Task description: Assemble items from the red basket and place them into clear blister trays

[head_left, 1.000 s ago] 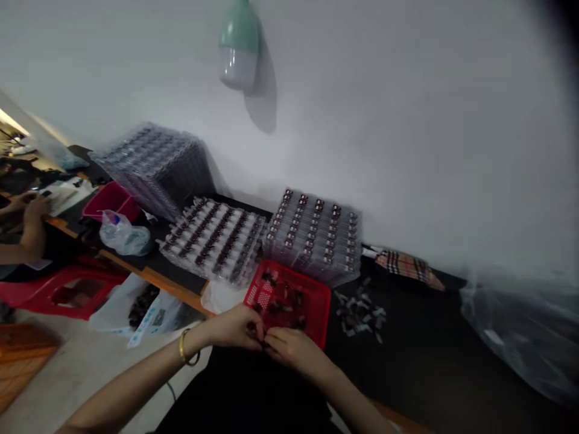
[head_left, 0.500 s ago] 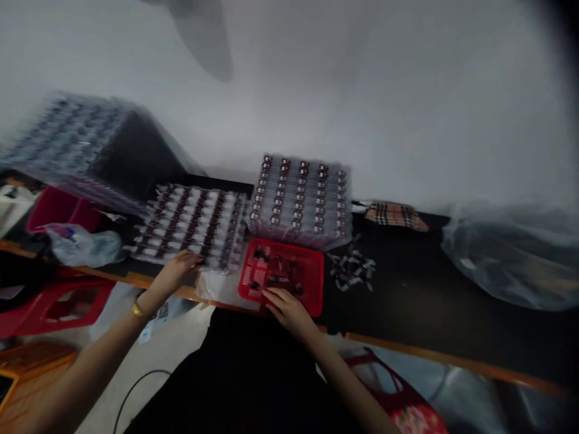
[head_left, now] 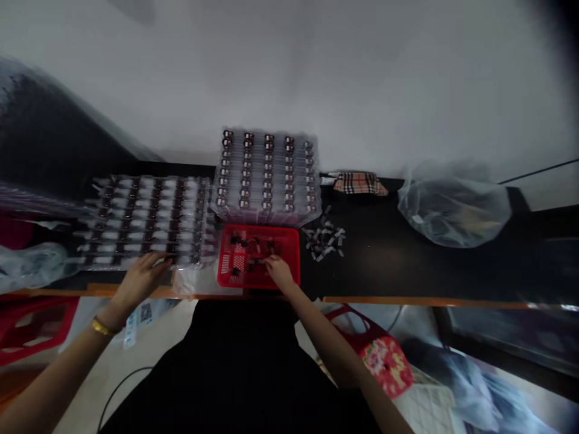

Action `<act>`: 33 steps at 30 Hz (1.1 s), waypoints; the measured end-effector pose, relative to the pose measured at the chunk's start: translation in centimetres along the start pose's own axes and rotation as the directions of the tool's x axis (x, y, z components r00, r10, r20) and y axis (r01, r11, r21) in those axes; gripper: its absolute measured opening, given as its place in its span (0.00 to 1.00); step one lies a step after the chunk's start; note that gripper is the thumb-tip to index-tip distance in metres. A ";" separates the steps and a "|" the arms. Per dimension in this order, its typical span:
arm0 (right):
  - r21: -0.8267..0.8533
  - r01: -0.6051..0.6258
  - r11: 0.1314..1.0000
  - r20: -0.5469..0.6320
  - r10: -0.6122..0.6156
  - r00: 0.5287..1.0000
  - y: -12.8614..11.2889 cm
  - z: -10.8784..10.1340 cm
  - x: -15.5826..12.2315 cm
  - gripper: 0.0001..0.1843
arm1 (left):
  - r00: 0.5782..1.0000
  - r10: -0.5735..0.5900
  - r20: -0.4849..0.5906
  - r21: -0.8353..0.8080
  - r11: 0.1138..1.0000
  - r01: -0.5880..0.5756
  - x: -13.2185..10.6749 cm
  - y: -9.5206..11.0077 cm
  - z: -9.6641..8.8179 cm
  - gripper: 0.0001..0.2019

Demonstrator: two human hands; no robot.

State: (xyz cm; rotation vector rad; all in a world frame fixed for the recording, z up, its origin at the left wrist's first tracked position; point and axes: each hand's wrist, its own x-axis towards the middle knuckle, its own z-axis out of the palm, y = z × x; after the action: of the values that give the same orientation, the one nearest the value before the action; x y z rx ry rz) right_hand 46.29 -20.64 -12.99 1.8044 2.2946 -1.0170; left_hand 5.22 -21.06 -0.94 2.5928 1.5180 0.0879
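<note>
My left hand (head_left: 141, 278), with a gold bangle on its wrist, rests on the near edge of a clear blister tray (head_left: 145, 220) filled with rows of small parts; its fingers lie curled over the tray rim. My right hand (head_left: 277, 270) reaches into a red plastic basket (head_left: 292, 259) that holds several small dark parts, its fingers bent down among them. What the fingers hold, if anything, is too small to make out. A second stack of clear trays (head_left: 266, 175) stands just behind the basket.
A heap of small grey pieces (head_left: 324, 236) lies right of the basket on the black table (head_left: 407, 265). A plaid pouch (head_left: 360, 182) and a crumpled clear bag (head_left: 455, 202) sit farther right. A red floral bag (head_left: 384, 361) stands on the floor.
My hands have parted: the left went from the basket to the left tray, the right moved into the basket. The view has swung right and downward.
</note>
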 end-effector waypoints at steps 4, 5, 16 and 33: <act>0.014 0.123 0.992 0.070 -0.124 0.990 -2.1 1.2 2.5 0.15 | 0.998 -0.044 -0.039 0.040 0.998 0.046 0.0 0.7 -0.3 0.14; 0.017 0.147 0.989 0.092 -0.148 0.985 -2.2 1.4 2.6 0.14 | 0.996 -0.071 -0.060 0.045 0.996 0.074 -0.2 1.0 -0.4 0.13; 0.062 0.043 0.997 0.126 -0.051 0.991 -2.0 0.7 1.2 0.11 | 0.959 -0.151 -0.240 0.004 0.988 0.157 -4.9 7.9 0.7 0.14; 0.752 0.043 0.658 0.034 -0.103 0.994 -3.0 -4.8 -3.9 0.18 | 0.970 0.077 -0.231 -0.106 0.989 -0.104 2.9 11.7 -2.6 0.14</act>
State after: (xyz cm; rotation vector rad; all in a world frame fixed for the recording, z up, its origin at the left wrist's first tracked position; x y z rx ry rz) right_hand 46.51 -21.77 -6.19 1.8106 2.0384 -2.2751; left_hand 16.44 -24.02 3.29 2.6300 1.4111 0.4827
